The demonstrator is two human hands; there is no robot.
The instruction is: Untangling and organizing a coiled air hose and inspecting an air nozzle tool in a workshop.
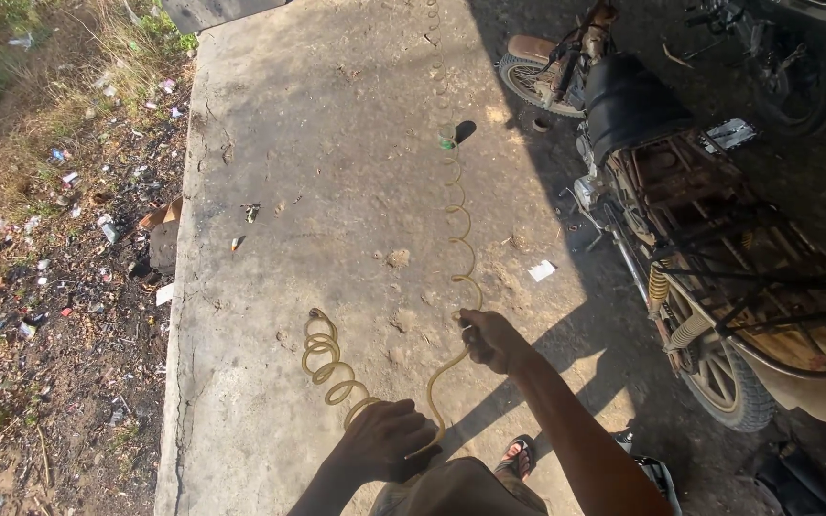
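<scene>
1. Left hand [381, 441]: fingers curled shut around the coiled hose [458, 215], a yellowish spiral air line. The grip sits near one end of the coil.
2. From the left fingers, a short run of loops extends away and to the left, ending in a free tip [315, 313] that rests on the concrete slab [336, 124].
3. Right hand [489, 339]: fingers closed on the same hose, farther along its length (the exact finger spacing is hidden by the back of the hand).
4. Between the two hands, the hose hangs in one slack loop.
5. Beyond the right fingers, the coil stretches away across the slab toward the top edge of the view, passing a small green object [446, 139].
6. To the right of the right fingers, well apart, stands a motorcycle [681, 210] in shadow.
7. Left of the slab lies littered ground [50, 239].
</scene>
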